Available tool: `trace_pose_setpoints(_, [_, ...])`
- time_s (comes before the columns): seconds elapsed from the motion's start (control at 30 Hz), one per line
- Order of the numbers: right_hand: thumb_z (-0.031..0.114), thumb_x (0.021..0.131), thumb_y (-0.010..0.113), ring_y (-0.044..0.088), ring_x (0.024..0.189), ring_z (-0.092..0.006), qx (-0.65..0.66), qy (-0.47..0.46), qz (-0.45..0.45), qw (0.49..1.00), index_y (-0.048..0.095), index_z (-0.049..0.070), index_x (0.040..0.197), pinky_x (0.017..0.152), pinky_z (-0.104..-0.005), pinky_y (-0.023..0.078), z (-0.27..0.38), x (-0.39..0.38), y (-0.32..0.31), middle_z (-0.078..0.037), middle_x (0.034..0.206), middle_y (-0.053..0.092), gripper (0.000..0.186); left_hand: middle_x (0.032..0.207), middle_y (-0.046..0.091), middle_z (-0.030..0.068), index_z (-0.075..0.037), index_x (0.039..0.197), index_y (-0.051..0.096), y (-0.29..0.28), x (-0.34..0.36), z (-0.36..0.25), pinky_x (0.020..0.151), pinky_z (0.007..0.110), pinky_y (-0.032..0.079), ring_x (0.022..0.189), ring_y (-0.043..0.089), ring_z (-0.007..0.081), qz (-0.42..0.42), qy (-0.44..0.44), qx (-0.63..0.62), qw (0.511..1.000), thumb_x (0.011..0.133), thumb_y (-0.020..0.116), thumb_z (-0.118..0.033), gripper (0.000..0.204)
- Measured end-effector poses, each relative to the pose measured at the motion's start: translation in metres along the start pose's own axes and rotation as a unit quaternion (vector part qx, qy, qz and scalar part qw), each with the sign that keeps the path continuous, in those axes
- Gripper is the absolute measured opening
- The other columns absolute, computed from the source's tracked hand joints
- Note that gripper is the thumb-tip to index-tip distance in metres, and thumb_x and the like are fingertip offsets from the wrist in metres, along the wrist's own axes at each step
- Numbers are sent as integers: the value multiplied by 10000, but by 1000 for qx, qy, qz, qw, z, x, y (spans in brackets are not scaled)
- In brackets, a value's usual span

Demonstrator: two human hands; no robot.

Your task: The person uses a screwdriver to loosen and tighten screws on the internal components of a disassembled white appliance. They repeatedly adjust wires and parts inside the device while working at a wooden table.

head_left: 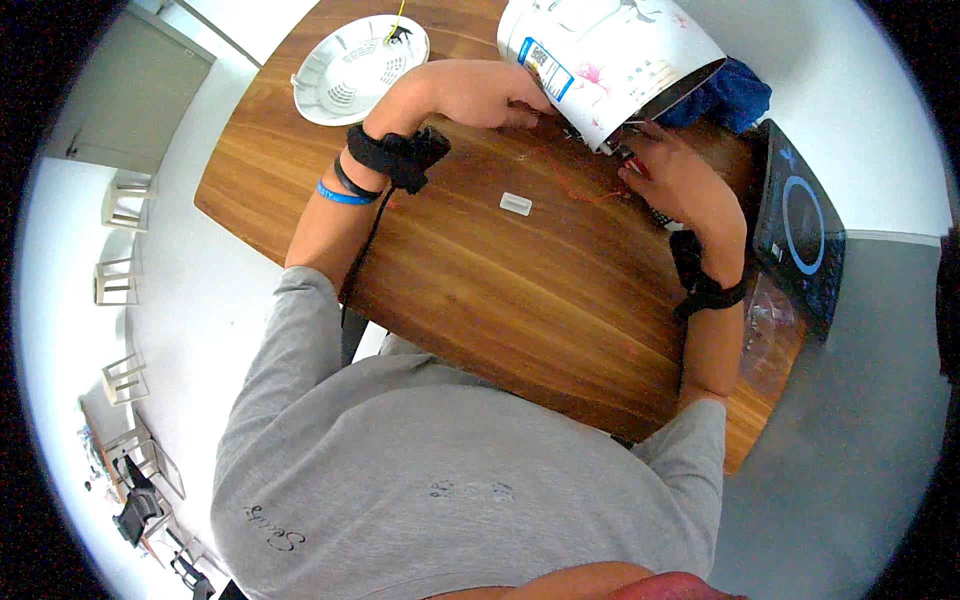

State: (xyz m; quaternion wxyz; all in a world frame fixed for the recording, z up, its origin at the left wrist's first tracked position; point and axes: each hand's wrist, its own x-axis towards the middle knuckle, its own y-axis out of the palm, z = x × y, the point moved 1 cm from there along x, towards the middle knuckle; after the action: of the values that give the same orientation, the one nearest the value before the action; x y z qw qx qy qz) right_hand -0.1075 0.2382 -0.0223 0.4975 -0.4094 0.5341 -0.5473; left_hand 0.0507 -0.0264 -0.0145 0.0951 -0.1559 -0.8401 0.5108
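A white cylindrical appliance housing (628, 65) with a pink flower print and a blue-and-white label lies tilted at the far side of the wooden table. My left hand (480, 95) grips its near left edge, the fingers bent and partly hidden there. By the near end of the housing, my right hand (690, 180) is closed around a small red-and-dark tool (632, 160), whose kind I cannot make out. Thin red wires (575, 188) trail over the wood between my hands. A small white rectangular plastic piece (516, 204) lies nearer to me.
A round white slotted base cover (361, 70) with a yellow wire lies at the far left. Dark blue cloth (735, 95) is bunched behind the housing. A black induction cooktop (800, 225) stands at the right edge, near a clear plastic bag (768, 325).
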Motion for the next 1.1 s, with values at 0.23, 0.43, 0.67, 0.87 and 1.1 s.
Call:
trace_pose_setpoints(0.23, [378,1048,601,616,1268,-446,53,-19,-51,997,616,-26,1358,1068,-506,535,12,-1,-10,-282,1291,680,509,1272,741,180,-65,1368,683,1,0,8,1007,438,546,1165,710,342,-56,-22,14,998,1002,654,-97,369])
trace_pose_setpoints(0.43, [391,1058,591,616,1270,-459,109,15,-19,994,605,-27,1385,1092,-511,511,20,3,-16,-326,1343,639,531,1267,745,182,-66,1359,693,1,2,8,1008,442,551,1163,708,368,-53,-17,-6,998,879,675,37,491])
trace_pose_setpoints(0.67, [399,1053,596,643,1201,-489,91,20,8,996,609,-27,1375,1055,-519,528,23,3,-19,-348,1320,635,534,1311,703,189,-63,1358,673,18,1,7,1037,441,544,1229,659,376,-40,14,-11,999,898,738,-29,466])
trace_pose_setpoints(0.87, [382,1040,619,651,1176,-490,105,4,-62,993,629,-21,1336,1041,-526,530,15,1,-11,-321,1302,656,500,1305,701,201,-49,1365,664,23,11,-3,1043,453,541,1236,651,386,-100,52,-2,994,879,763,-47,496])
trace_pose_setpoints(1.1, [354,1035,635,660,1167,-471,136,19,-42,990,642,8,1333,1009,-515,541,13,6,-8,-293,1280,677,457,1210,732,199,-31,1262,701,34,18,9,995,470,560,1163,680,399,-149,93,29,984,838,812,-65,439])
